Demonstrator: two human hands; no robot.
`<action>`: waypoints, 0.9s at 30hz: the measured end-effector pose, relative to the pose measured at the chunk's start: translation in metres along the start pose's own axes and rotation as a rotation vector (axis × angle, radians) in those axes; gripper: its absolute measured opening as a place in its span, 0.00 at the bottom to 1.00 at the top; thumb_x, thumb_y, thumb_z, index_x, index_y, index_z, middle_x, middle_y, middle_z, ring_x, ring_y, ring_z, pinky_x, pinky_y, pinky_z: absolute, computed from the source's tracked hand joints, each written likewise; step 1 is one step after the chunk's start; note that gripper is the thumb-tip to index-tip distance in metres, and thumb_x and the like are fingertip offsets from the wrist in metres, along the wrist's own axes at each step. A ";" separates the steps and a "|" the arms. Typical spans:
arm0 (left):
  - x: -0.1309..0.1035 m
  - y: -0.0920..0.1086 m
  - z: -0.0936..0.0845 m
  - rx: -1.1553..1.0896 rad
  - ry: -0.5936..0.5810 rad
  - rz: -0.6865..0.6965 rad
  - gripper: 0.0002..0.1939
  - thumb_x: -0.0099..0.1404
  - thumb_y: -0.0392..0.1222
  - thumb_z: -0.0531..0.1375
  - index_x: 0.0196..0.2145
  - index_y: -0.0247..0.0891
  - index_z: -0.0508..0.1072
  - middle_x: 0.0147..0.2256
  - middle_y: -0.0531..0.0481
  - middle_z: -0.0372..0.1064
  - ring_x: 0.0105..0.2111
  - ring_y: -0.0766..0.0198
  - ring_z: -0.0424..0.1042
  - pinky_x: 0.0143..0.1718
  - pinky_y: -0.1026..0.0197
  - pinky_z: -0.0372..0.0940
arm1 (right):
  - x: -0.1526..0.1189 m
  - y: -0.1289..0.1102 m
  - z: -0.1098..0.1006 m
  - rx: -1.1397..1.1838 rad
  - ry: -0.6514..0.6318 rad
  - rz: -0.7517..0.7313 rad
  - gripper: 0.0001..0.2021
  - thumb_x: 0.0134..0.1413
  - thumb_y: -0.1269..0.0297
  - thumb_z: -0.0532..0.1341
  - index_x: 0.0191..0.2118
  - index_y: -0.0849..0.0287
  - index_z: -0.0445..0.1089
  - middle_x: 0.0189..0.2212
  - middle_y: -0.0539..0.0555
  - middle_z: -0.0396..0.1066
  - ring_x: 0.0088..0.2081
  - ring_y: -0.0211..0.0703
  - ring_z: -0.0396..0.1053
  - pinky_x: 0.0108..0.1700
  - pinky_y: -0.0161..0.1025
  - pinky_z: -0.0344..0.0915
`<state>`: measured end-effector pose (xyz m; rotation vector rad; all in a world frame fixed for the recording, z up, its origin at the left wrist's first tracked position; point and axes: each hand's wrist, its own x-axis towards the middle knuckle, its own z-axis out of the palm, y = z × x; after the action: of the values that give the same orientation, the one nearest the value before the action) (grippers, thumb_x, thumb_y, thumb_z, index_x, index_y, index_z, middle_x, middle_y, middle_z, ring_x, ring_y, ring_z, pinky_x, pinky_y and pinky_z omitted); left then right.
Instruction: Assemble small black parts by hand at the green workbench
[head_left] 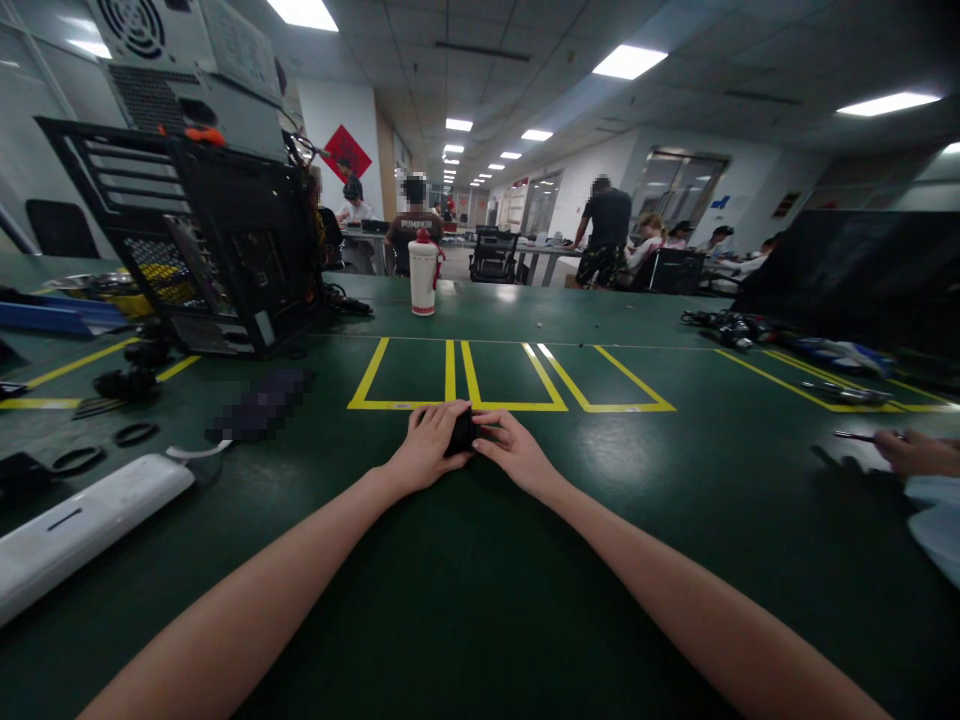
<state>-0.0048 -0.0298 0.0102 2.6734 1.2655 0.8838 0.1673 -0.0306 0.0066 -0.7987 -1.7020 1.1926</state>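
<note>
A small dark object (462, 434), black and roughly block-shaped, is between my hands on the green table (465, 600). My left hand (431, 440) is closed around it, with fingers over the top and the thumb along the near side. From the right, my right hand (514, 450) reaches in with its bent fingertips gripping the object's right end. Much of the object is covered by my fingers, so its exact kind cannot be made out. Just beyond my hands lie yellow tape outlines (495, 406) on the tabletop.
An open black computer case (225, 250) carries a power supply (187, 60) at the left. A white cup (424, 278) stands further back. Near left are a white power strip (90, 520) and black rings (79, 460). Another person's hand (911, 452) holds a thin tool at the right.
</note>
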 end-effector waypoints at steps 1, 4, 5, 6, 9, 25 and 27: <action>0.000 0.000 0.001 -0.007 0.000 0.000 0.30 0.53 0.40 0.56 0.51 0.41 0.47 0.49 0.45 0.53 0.50 0.55 0.53 0.50 0.49 0.45 | 0.000 0.000 0.000 -0.008 0.007 0.002 0.13 0.44 0.68 0.58 0.39 0.55 0.60 0.43 0.52 0.60 0.47 0.41 0.61 0.49 0.43 0.60; 0.001 0.001 0.002 -0.021 0.008 -0.007 0.30 0.52 0.38 0.56 0.50 0.41 0.47 0.48 0.45 0.54 0.50 0.56 0.53 0.52 0.48 0.41 | 0.001 -0.002 0.001 -0.037 0.019 0.013 0.13 0.45 0.68 0.57 0.40 0.54 0.59 0.42 0.51 0.60 0.46 0.41 0.61 0.48 0.43 0.61; 0.002 0.002 0.003 -0.022 0.010 -0.010 0.30 0.52 0.38 0.56 0.50 0.41 0.48 0.48 0.45 0.54 0.50 0.56 0.53 0.53 0.48 0.39 | 0.001 -0.002 0.000 -0.045 0.023 0.017 0.14 0.45 0.68 0.57 0.41 0.54 0.59 0.43 0.51 0.60 0.46 0.41 0.61 0.48 0.42 0.61; 0.002 0.002 0.004 -0.023 0.011 -0.013 0.30 0.51 0.37 0.56 0.50 0.40 0.47 0.48 0.45 0.54 0.50 0.56 0.53 0.53 0.47 0.37 | 0.001 -0.003 0.000 -0.053 0.029 0.022 0.15 0.44 0.68 0.57 0.41 0.54 0.58 0.43 0.51 0.60 0.46 0.41 0.61 0.48 0.42 0.61; 0.003 0.002 0.006 -0.028 0.007 -0.018 0.31 0.49 0.36 0.56 0.50 0.40 0.47 0.48 0.45 0.54 0.51 0.56 0.53 0.54 0.47 0.32 | 0.000 -0.004 -0.001 -0.081 0.041 0.044 0.18 0.43 0.67 0.57 0.44 0.55 0.57 0.45 0.53 0.59 0.46 0.42 0.61 0.48 0.44 0.60; 0.004 0.003 0.002 -0.075 -0.031 -0.044 0.31 0.49 0.37 0.56 0.49 0.40 0.48 0.48 0.46 0.54 0.51 0.56 0.52 0.55 0.47 0.32 | 0.002 -0.004 -0.002 -0.018 0.024 0.039 0.14 0.43 0.66 0.59 0.39 0.56 0.58 0.41 0.52 0.62 0.44 0.41 0.64 0.48 0.43 0.61; 0.004 0.003 0.003 -0.071 -0.028 -0.043 0.31 0.49 0.37 0.56 0.49 0.40 0.48 0.48 0.46 0.54 0.51 0.56 0.52 0.55 0.47 0.32 | 0.002 -0.005 -0.002 -0.059 0.013 0.024 0.16 0.44 0.67 0.58 0.42 0.55 0.57 0.43 0.52 0.61 0.45 0.40 0.63 0.48 0.43 0.60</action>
<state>0.0006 -0.0282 0.0103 2.5849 1.2556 0.8667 0.1685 -0.0296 0.0121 -0.8631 -1.7282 1.1562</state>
